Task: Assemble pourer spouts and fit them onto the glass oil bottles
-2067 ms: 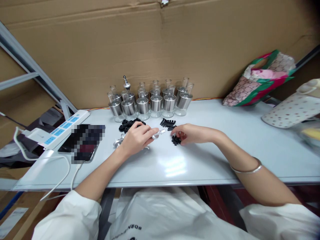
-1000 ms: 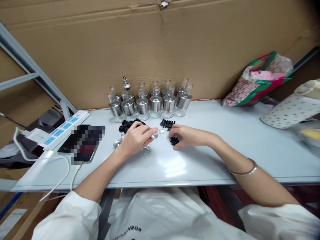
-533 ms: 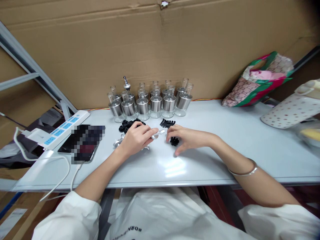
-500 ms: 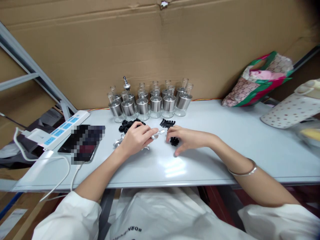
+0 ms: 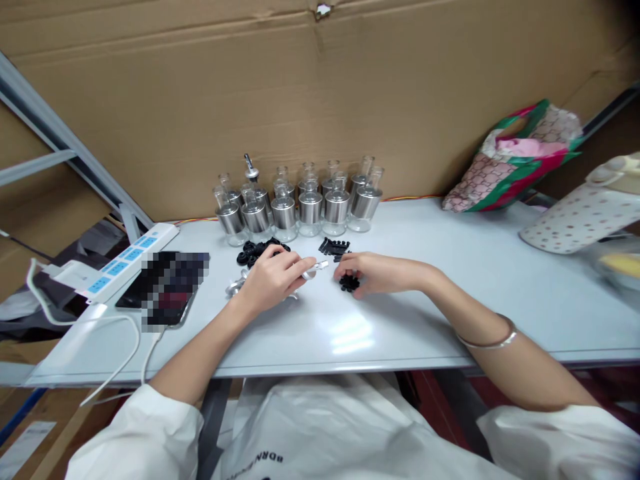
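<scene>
My left hand is closed around a silver metal pourer spout, whose tip points right past the fingers. More silver metal parts lie partly hidden behind and under this hand. Just beyond it is a pile of black ring-shaped stoppers. My right hand reaches down over a small cluster of black pieces, thumb and fingers curved about it with a gap between them. Behind that hand lie slim black pieces in a row.
Two rows of glass bottles with steel sleeves stand at the back; one carries a pourer. Left are phones, a white cable and a power strip. A patterned bag and a dotted jug are at right.
My right thumb has drawn in toward the fingers, closing in on the black cluster. My left hand keeps its hold on the pourer spout and has hardly moved.
</scene>
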Motion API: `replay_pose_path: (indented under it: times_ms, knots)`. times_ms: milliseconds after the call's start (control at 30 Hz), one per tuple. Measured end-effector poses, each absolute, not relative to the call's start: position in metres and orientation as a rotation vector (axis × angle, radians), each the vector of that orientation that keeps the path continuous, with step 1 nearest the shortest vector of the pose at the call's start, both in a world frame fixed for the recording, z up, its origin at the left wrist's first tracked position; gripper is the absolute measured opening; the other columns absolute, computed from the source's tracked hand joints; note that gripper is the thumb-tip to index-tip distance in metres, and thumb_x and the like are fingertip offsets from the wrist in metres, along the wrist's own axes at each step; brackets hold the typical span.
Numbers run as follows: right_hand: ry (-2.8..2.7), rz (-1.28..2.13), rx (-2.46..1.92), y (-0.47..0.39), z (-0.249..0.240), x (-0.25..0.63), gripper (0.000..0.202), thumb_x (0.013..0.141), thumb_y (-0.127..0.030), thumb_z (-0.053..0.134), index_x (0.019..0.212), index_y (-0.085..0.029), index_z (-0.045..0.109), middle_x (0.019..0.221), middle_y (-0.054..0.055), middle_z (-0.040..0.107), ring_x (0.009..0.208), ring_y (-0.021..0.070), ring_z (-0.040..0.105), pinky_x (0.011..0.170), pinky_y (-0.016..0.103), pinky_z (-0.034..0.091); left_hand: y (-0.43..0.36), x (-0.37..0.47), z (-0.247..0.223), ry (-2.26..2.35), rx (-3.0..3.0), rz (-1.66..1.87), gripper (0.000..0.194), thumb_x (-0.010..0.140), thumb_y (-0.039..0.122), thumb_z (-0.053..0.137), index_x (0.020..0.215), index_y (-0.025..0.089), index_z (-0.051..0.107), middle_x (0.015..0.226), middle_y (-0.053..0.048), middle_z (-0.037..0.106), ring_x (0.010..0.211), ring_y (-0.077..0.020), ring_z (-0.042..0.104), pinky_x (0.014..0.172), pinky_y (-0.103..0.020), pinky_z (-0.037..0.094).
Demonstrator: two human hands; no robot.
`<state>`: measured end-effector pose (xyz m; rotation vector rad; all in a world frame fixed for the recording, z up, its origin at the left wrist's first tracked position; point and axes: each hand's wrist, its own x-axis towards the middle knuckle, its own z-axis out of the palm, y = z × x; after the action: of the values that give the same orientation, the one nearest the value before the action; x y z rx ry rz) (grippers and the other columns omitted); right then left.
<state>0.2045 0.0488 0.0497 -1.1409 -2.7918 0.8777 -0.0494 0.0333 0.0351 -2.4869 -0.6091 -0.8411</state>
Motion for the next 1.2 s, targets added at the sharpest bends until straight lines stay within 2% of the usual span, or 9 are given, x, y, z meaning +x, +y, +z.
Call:
replay_pose_path:
  times_ms: [500,700,867,967,1033,1133,1200]
  knots:
    - [-2.656,1.000,-1.214,0.057,0.036,0.216,0.057,0.066,-0.010,0.058,0.123,-0.018,0.054,0.106,0.008,0.060,0.075,0.0151,0.059,0.070,0.028,0.048,0.033,-0.049,0.034,-0.624,-2.528,-0.821,0.017,0.091,0.019,0.045,0.104,0.017,0.056,0.076,-0.001,0.064,0.068,-0.0129,0.059,0.076,-0.028,0.043]
    - [-2.721,0.937,-1.251,0.051,0.046,0.210,0.048,0.067,-0.027,0.070,0.113,-0.016,0.060,0.107,0.009,0.059,0.074,0.0159,0.057,0.069,0.028,0.046,0.034,-0.050,0.034,-0.631,-2.527,-0.803,0.016,0.092,0.020,0.045,0.105,0.017,0.055,0.076,-0.001,0.064,0.069,-0.0126,0.059,0.076,-0.028,0.043]
    - [-2.785,0.807,-1.205,0.047,0.046,0.203,0.046,0.073,-0.046,0.070,0.104,-0.014,0.060,0.103,0.010,0.059,0.077,0.0180,0.056,0.070,0.028,0.045,0.034,-0.050,0.034,-0.620,-2.514,-0.817,0.016,0.092,0.020,0.045,0.105,0.018,0.055,0.076,-0.001,0.064,0.068,-0.0124,0.059,0.076,-0.028,0.043]
    - [-2.806,0.633,-1.263,0.042,0.040,0.196,0.051,0.076,-0.056,0.065,0.104,-0.013,0.056,0.102,0.012,0.060,0.081,0.0214,0.059,0.070,0.030,0.044,0.033,-0.050,0.034,-0.625,-2.524,-0.811,0.016,0.092,0.019,0.045,0.104,0.017,0.055,0.076,-0.001,0.064,0.068,-0.0126,0.059,0.075,-0.028,0.043]
    - [-2.831,0.388,-1.347,0.035,0.035,0.189,0.055,0.082,-0.060,0.055,0.107,-0.011,0.054,0.102,0.015,0.060,0.082,0.0248,0.061,0.070,0.032,0.044,0.033,-0.050,0.034,-0.624,-2.528,-0.809,0.016,0.092,0.020,0.046,0.104,0.017,0.055,0.077,-0.001,0.064,0.068,-0.0127,0.059,0.075,-0.028,0.043]
    - [-2.835,-0.002,-1.478,0.025,0.026,0.179,0.059,0.090,-0.060,0.040,0.113,-0.007,0.050,0.102,0.019,0.061,0.087,0.0303,0.062,0.069,0.034,0.043,0.033,-0.050,0.034,-0.627,-2.537,-0.807,0.017,0.093,0.023,0.044,0.105,0.017,0.055,0.078,-0.002,0.064,0.070,-0.0131,0.060,0.076,-0.028,0.043]
    - [-2.844,-0.146,-1.520,0.019,0.021,0.174,0.056,0.093,-0.057,0.036,0.113,-0.006,0.051,0.100,0.018,0.061,0.086,0.0307,0.063,0.065,0.033,0.041,0.033,-0.050,0.034,-0.634,-2.549,-0.799,0.018,0.093,0.023,0.044,0.106,0.017,0.056,0.078,-0.002,0.064,0.071,-0.0132,0.060,0.076,-0.028,0.042]
